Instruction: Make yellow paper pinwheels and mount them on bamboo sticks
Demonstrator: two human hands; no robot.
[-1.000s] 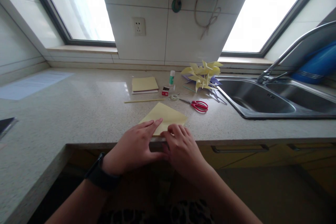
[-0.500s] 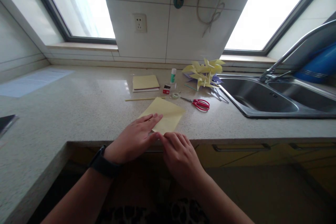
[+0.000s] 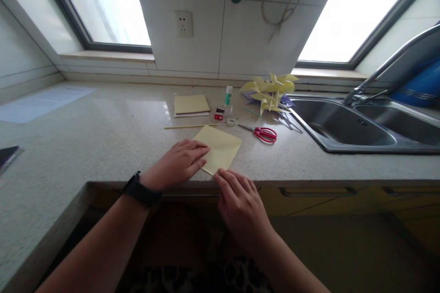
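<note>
A square sheet of pale yellow paper (image 3: 222, 147) lies near the counter's front edge, turned so that one corner points towards me. My left hand (image 3: 177, 161) rests flat on its left side, fingers stretched out. At the near corner, my right hand (image 3: 240, 199) has its fingers curled and pinched at the paper's edge; the thumb is mostly hidden. Just beyond the sheet lie a thin yellow stick (image 3: 189, 126), a small roll of clear tape (image 3: 232, 122) and red-handled scissors (image 3: 264, 134).
A stack of coloured paper (image 3: 191, 104), a red box (image 3: 219, 113) and a glue stick (image 3: 228, 95) stand farther back. Yellow paper pinwheels (image 3: 270, 89) lie beside the steel sink (image 3: 330, 149). Printed sheets (image 3: 44, 100) lie at the far left.
My left hand has slid back and left, its thumb now drawn away from the near corner. The right hand has shifted slightly right, still at that corner.
</note>
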